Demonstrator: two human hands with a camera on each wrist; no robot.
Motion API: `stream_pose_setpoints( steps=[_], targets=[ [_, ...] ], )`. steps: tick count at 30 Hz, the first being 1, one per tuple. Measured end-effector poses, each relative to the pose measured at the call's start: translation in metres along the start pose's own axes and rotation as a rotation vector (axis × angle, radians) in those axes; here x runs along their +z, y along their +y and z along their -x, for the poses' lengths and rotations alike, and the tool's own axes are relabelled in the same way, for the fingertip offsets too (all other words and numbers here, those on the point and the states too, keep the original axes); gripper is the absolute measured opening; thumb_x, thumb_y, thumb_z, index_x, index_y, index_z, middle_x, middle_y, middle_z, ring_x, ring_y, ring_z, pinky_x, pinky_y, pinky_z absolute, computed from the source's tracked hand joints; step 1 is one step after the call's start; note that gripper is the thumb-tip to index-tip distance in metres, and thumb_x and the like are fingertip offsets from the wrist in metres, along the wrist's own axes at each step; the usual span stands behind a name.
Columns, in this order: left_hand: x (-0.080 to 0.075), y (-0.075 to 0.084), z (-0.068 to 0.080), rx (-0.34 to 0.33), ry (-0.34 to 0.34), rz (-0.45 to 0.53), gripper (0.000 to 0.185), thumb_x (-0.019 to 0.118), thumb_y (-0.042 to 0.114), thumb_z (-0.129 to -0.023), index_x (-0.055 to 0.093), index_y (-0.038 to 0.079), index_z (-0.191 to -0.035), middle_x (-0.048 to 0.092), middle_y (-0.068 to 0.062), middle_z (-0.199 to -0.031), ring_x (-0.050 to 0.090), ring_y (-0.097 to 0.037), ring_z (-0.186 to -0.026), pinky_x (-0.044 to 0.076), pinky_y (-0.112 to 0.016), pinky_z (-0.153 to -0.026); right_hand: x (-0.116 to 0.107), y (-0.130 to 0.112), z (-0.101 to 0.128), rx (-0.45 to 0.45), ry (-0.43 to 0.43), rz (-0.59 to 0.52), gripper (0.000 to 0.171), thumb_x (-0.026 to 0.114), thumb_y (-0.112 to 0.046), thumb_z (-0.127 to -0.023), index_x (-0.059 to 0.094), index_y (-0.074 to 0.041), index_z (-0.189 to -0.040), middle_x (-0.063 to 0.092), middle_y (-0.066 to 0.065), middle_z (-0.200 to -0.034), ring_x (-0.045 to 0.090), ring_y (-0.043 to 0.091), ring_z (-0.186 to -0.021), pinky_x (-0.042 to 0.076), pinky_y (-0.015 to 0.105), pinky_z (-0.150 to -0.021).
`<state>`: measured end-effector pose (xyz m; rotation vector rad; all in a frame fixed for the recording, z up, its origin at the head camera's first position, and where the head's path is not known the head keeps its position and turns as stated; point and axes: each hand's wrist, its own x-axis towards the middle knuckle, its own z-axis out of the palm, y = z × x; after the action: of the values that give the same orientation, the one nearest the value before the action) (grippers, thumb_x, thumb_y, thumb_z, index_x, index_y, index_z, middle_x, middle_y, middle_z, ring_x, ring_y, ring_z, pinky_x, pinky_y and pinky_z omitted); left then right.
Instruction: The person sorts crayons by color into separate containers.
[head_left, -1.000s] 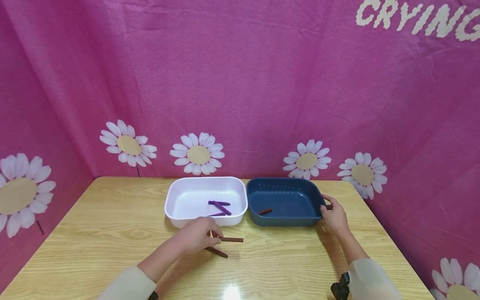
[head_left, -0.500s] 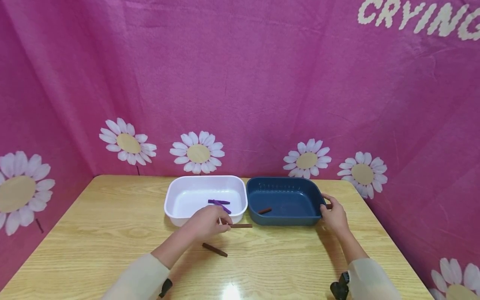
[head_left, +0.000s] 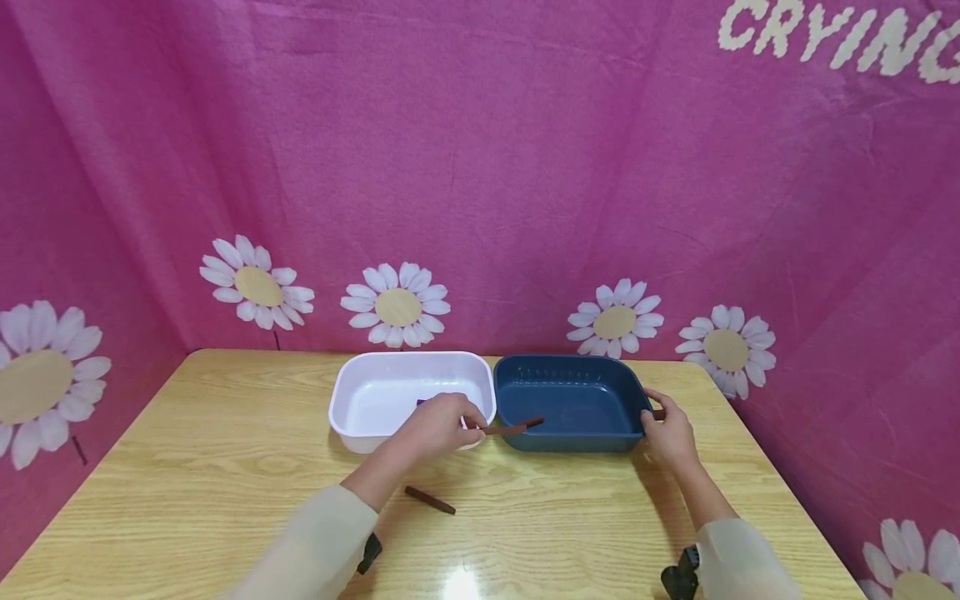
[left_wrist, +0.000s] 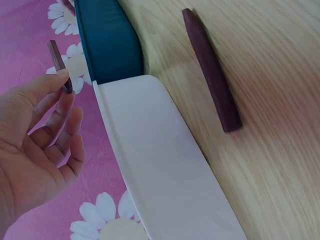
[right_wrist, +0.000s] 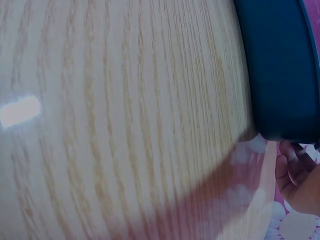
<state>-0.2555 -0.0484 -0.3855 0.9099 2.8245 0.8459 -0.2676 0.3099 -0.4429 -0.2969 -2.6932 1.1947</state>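
A brown stick (head_left: 513,429) is pinched in the left hand (head_left: 438,425), protruding toward 3 o'clock over the blue tray (head_left: 592,444); it has been carried from the table. The tray's rim is gripped by the right hand (head_left: 667,433).

left hand (head_left: 438,427) lifted brown stick (head_left: 514,428) toward blue bin (head_left: 570,437)

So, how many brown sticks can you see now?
2. One brown stick is pinched in the left hand, reaching over the blue tub; another lies on the table. The held one may hide a third inside the tub.
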Motion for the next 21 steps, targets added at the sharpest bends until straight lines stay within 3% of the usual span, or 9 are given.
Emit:
stream_pose_setpoints(
  steps=[7, 14, 17, 21],
  targets=[
    [0.003, 0.007, -0.016, -0.013, -0.001, -0.008, 0.014, 0.068, 0.017, -0.084, 0.075, 0.009, -0.093, 0.071, -0.001, -0.084, 0.061, -0.015, -0.082, 0.05, -0.03, -0.075, 0.0, -0.001, 0.0, -0.002, -0.003, -0.001, 0.044, 0.045, -0.009, -0.093, 0.042, 0.0, -0.136, 0.059, 0.029, -0.102, 0.058, 0.021, -0.072, 0.047, 0.022, -0.057],
    [0.012, 0.012, -0.032, -0.079, 0.014, -0.084, 0.015, 0.065, 0.025, -0.087, 0.075, 0.019, -0.095, 0.071, 0.004, -0.092, 0.062, -0.015, -0.094, 0.046, -0.042, -0.088, 0.0, -0.002, 0.001, -0.002, -0.003, -0.003, 0.045, 0.045, -0.009, -0.093, 0.042, 0.001, -0.136, 0.058, 0.028, -0.102, 0.058, 0.02, -0.071, 0.047, 0.021, -0.057],
    [0.017, 0.014, -0.039, -0.107, 0.03, -0.112, 0.014, 0.066, 0.027, -0.086, 0.075, 0.021, -0.095, 0.071, 0.006, -0.091, 0.061, -0.015, -0.096, 0.042, -0.046, -0.088, 0.0, -0.002, 0.002, 0.0, -0.009, -0.011, 0.045, 0.045, -0.009, -0.093, 0.041, 0.001, -0.137, 0.057, 0.029, -0.103, 0.058, 0.021, -0.072, 0.048, 0.021, -0.057],
    [0.023, 0.019, -0.047, -0.136, 0.042, -0.13, 0.014, 0.066, 0.029, -0.086, 0.075, 0.022, -0.095, 0.07, 0.007, -0.089, 0.059, -0.015, -0.093, 0.04, -0.042, -0.085, 0.0, -0.001, 0.002, 0.002, -0.011, -0.012, 0.045, 0.044, -0.009, -0.094, 0.041, 0.001, -0.137, 0.056, 0.028, -0.103, 0.057, 0.023, -0.074, 0.047, 0.021, -0.057]
  ],
)
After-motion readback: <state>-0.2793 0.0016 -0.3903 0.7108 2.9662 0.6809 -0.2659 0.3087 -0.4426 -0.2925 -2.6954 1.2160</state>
